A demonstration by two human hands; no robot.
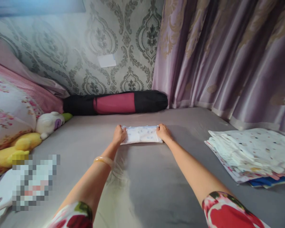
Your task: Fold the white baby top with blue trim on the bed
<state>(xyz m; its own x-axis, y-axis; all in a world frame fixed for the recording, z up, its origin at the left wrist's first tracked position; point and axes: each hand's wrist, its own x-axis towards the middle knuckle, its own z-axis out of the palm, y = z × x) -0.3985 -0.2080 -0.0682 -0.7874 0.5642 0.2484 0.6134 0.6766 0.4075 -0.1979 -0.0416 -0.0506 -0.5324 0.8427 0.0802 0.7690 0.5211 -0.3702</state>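
A folded white cloth (pixel 142 135) with small bluish prints lies as a flat, narrow strip on the grey bed sheet (pixel 156 180). Its left end is gripped by my left hand (pixel 120 134), fingers curled over the edge. At the opposite end, my right hand (pixel 164 132) is closed on the cloth's upper right corner. Both arms are stretched forward; a pale bangle (pixel 104 160) circles the left forearm. The fold underneath and some of my fingertips are hidden.
A stack of folded printed cloths (pixel 254 152) sits at the right. A long black and red bag (pixel 115 103) lies along the wall. Plush toys (pixel 28 141) and a floral pillow (pixel 9 110) are at the left, near a white device (pixel 7 186). Purple curtains (pixel 204 57) hang behind.
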